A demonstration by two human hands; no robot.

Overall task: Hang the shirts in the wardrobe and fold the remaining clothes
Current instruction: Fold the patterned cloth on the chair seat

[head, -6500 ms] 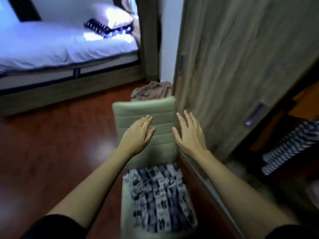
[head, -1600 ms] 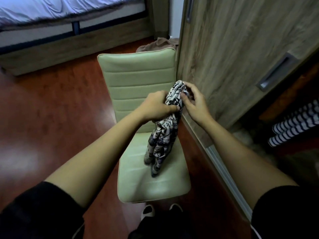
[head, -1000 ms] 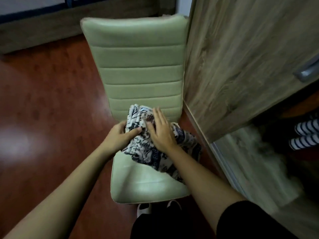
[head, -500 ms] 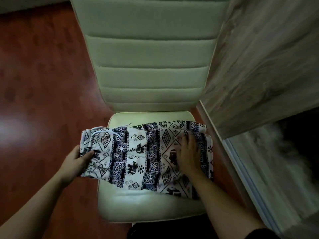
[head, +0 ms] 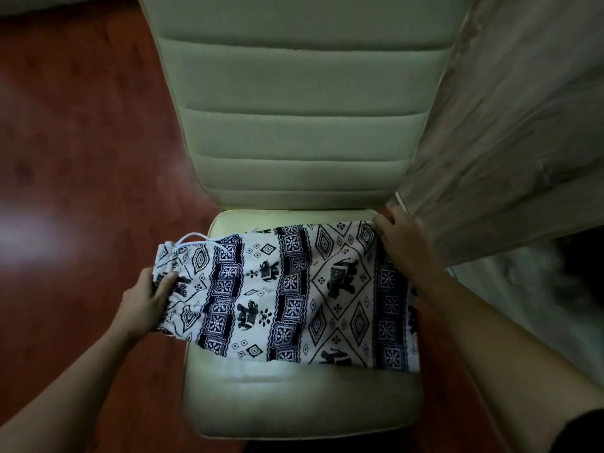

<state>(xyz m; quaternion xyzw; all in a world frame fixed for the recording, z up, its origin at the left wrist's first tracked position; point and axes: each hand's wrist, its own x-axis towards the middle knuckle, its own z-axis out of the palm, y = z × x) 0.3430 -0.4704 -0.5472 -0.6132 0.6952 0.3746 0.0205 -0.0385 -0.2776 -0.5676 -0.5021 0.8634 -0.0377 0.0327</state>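
White shorts with a dark blue elephant-and-diamond print [head: 294,295] lie spread flat across the seat of a pale green padded chair [head: 294,397], waistband and white drawstring hanging off the left edge. My left hand [head: 145,300] pinches the waistband at the left end. My right hand [head: 403,246] rests on the far right corner of the shorts, next to the wardrobe door; whether it pinches the cloth or only presses it is unclear.
A wood-grain wardrobe door [head: 510,132] stands close against the chair's right side. The dark wardrobe opening [head: 578,276] shows at right. Red-brown wooden floor [head: 81,158] lies to the left of the chair.
The shorts went from bunched in both hands to spread flat on the seat. In the last half second my right hand slid from the middle of the cloth to its far right corner.
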